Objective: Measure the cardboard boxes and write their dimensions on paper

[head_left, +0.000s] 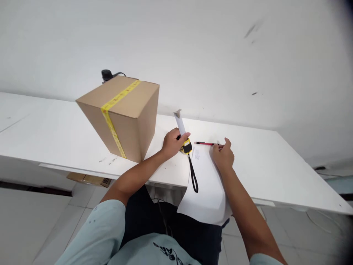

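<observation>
My left hand (173,142) is closed around a yellow and black tape measure (187,146), thumb across its top. A short length of blade (179,123) sticks out upward, with the metal hook at its far end. The black wrist strap (193,176) hangs down over a white sheet of paper (205,195). A red and black pen (206,143) lies level across the top of the paper, its right end between the fingers of my right hand (224,156). Small handwriting shows on the paper, too small to read. The sheet's lower part bends over the table's front edge.
A cardboard box (124,110) with yellow tape stands on the white table (256,158), left of my hands. Behind it a black object (107,75) with a cable partly shows. The wall (193,55) borders the table's back. Another carton (88,179) is below the table.
</observation>
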